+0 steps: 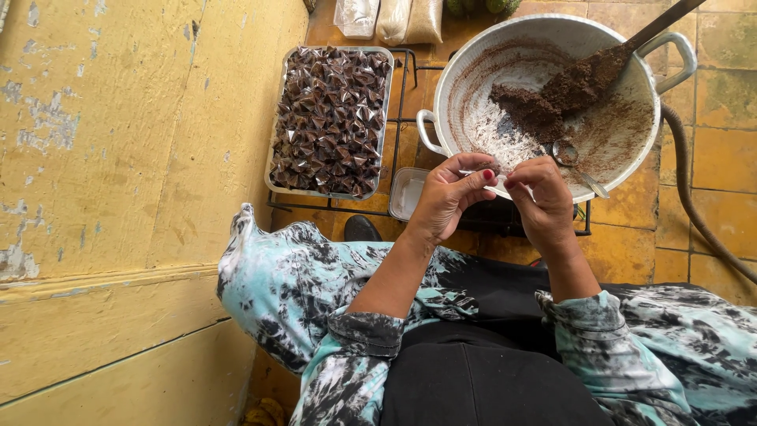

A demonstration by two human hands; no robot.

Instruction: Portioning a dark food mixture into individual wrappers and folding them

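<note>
My left hand [449,193] and my right hand [540,197] meet in front of me, fingertips pinched together on a small clear wrapper holding a bit of brown paste [487,168]. Just beyond them stands a big white metal pan [465,71] with dark brown paste [552,95] inside, a long wooden spatula [631,39] stuck in it and a small metal spoon [572,158] resting near its rim. To the left, a metal tray [276,134] is filled with several dark, triangle-shaped wrapped sweets [331,118].
A yellow, peeling wall [118,158] fills the left side. The pan and tray rest on a black wire rack [402,102] over an orange tiled floor [710,158]. A small white container [406,193] sits below the tray, clear bags [386,16] lie at the top, a hose [694,197] curves right.
</note>
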